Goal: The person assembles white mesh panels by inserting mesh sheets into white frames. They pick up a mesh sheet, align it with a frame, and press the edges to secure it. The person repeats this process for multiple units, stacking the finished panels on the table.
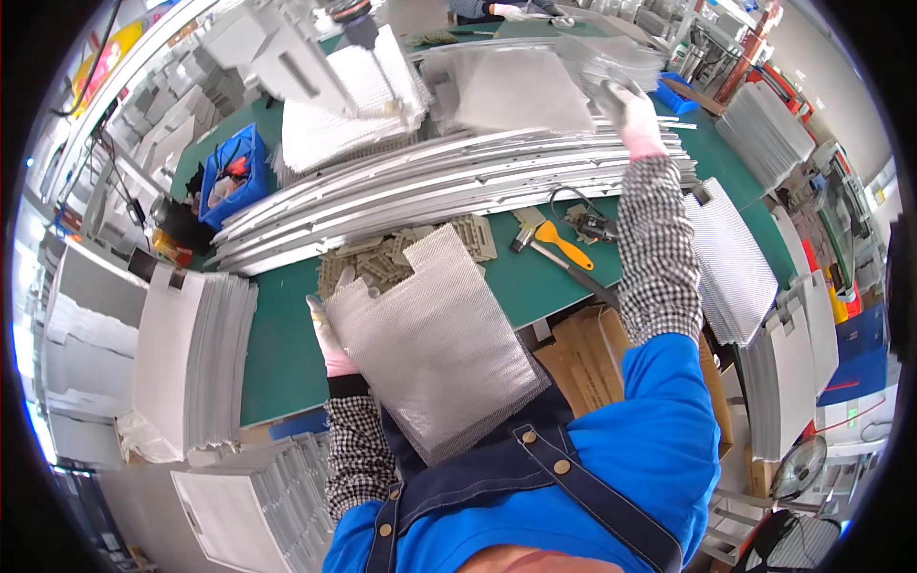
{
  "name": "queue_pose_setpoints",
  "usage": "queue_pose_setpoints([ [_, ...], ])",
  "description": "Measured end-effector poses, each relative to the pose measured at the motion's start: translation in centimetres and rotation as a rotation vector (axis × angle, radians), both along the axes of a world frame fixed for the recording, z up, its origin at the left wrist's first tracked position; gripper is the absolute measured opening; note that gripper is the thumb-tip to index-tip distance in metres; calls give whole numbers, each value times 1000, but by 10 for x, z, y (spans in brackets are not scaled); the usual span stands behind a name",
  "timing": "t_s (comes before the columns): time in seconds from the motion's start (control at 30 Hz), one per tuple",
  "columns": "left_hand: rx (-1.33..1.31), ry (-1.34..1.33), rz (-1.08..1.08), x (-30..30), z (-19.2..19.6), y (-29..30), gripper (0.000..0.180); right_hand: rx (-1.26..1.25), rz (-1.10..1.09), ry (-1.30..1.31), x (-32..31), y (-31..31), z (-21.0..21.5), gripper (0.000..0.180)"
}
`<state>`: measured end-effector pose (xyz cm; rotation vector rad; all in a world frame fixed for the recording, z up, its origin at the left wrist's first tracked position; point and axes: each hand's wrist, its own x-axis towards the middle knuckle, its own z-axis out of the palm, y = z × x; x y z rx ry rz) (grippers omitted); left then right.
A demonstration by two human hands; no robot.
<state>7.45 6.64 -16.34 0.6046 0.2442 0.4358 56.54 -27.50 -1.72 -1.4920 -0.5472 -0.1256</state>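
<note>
My left hand (332, 334), in a pale glove, is closed on the left edge of a silvery metal mesh sheet (439, 349). That sheet has a notch at its top and tilts in front of my apron. My right hand (630, 113), gloved too, reaches to the far side of the bench. Its fingers grip the right edge of a translucent, blurred mesh sheet (523, 88) lying over others. Beneath my right hand and across the bench runs a stack of long white metal strips (430, 181). A heap of small beige plastic parts (382, 258) lies behind the held sheet.
A yellow-handled brush (564, 244) and a dark-handled hammer (573, 270) lie on the green bench (287, 334). A blue bin (234, 177) stands left. Stacked white panels (186, 358) and mesh sheets (731, 263) flank me. Another person's gloved hands (521, 12) work opposite.
</note>
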Motion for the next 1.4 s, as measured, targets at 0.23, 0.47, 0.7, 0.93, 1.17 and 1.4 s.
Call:
queue_pose_setpoints([
  [0.23, -210, -13, -41, -2, -1, 0, 100, -128, 190, 354, -204, -3, -76, 49],
  [0.47, -97, -102, -72, 1, -6, 3, 120, -222, 584, 658, -363, 30, -116, 46],
  [0.7, -187, -182, -95, 1, -8, 1, 122, -328, 613, 698, -357, 33, -112, 43],
  [0.93, -91, -158, -83, 4, -8, 4, 113, -325, 617, 674, -357, 34, -116, 44],
  [1.17, -44, 13, 121, -10, -50, 15, 79, -313, 608, 748, -358, 31, -112, 40],
  [1.4, 628, 91, 336, 8, -103, 63, 64, -838, 128, -77, -278, -78, -57, 40],
])
